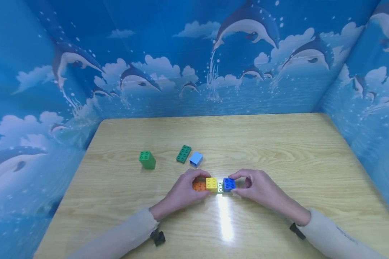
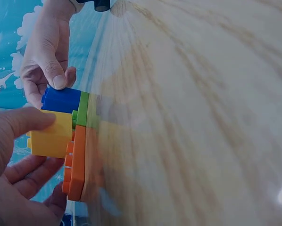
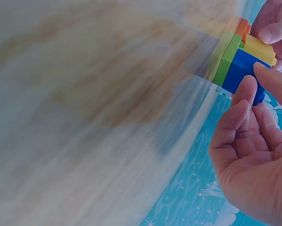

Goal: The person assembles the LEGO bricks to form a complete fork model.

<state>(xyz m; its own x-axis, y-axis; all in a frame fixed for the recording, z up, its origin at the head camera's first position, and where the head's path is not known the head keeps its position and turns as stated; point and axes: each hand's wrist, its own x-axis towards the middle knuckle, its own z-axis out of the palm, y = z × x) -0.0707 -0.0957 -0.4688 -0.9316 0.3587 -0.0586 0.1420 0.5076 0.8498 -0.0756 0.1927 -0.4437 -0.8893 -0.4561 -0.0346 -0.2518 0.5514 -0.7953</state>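
Note:
My left hand point(image 1: 188, 187) pinches a yellow toy brick point(image 1: 211, 184) between thumb and fingers. That brick sits right over the studs where an orange studded plate point(image 2: 77, 165) and a light green plate point(image 2: 83, 109) meet end to end; some studs show beside its lower edge in the left wrist view. With thumb and fingertips, my right hand point(image 1: 257, 185) grips a dark blue brick point(image 1: 228, 184), flush against the right end of the green plate point(image 3: 228, 59). Between the yellow and blue bricks a few green studs show. Both plates lie flat on the table.
Beyond the hands lie a light blue brick point(image 1: 196, 159) on its side and a dark green plate point(image 1: 183, 154). A tall green block point(image 1: 147, 160) stands farther left on the wooden table point(image 1: 262, 144). Dolphin-printed curtains point(image 1: 168, 72) enclose the table's back and sides.

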